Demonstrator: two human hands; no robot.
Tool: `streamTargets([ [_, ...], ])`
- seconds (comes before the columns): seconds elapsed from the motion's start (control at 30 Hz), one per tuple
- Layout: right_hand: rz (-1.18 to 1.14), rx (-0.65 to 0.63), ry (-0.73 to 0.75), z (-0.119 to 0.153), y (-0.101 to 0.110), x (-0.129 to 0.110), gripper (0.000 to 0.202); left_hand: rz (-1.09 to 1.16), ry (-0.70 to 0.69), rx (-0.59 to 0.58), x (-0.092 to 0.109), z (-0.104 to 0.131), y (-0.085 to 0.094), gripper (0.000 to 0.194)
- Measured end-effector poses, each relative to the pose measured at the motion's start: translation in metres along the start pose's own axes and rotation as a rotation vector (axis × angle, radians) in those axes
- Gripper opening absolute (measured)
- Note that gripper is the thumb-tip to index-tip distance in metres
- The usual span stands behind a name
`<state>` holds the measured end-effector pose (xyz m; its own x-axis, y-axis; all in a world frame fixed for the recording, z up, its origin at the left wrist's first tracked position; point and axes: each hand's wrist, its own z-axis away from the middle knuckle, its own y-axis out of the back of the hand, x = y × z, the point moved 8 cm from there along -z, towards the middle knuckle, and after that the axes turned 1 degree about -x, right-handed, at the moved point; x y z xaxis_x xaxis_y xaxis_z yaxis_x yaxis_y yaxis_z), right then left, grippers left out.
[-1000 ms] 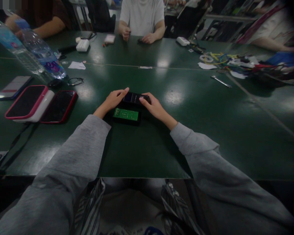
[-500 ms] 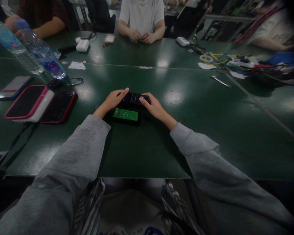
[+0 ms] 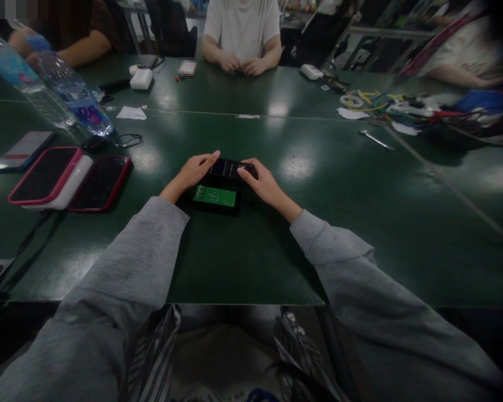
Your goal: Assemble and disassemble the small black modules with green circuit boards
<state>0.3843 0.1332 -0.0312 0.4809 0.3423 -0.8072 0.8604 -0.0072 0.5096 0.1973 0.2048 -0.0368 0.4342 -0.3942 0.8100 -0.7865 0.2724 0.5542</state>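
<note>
Between my two hands is a flat black device casing (image 3: 227, 168) with a dark window and small pale markings on its face. My left hand (image 3: 195, 169) grips its left end, thumb along the top edge. At its right end, my right hand (image 3: 260, 180) holds on, with the thumb over the face. Just in front of it, nearer to me, lies a black tray-like shell with a green circuit board (image 3: 215, 196) facing up. Neither hand's fingers touch that board. The undersides of the casing and the fingertips beneath it are hidden.
On the left lie a pink-rimmed phone (image 3: 46, 174), a red-cased phone (image 3: 100, 183) and two water bottles (image 3: 86, 109). A wrench (image 3: 376, 139) and tangled cables (image 3: 402, 106) are on the right. A person in a white shirt (image 3: 242, 28) sits opposite across the green table (image 3: 243, 262).
Almost nothing differs. Both hands keep their hold on the black casing, and the circuit board lies in the same place.
</note>
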Motion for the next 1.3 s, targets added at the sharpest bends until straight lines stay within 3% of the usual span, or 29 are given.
streamTargets([
  [0.7, 0.005, 0.005, -0.011, 0.002, 0.001, -0.002, 0.057, 0.026, 0.004, -0.007, 0.001, 0.001, 0.000, 0.062],
  [1.3, 0.059, 0.029, 0.128, 0.003, 0.001, -0.011, 0.065, 0.045, -0.017, 0.009, 0.000, -0.002, -0.001, 0.060],
])
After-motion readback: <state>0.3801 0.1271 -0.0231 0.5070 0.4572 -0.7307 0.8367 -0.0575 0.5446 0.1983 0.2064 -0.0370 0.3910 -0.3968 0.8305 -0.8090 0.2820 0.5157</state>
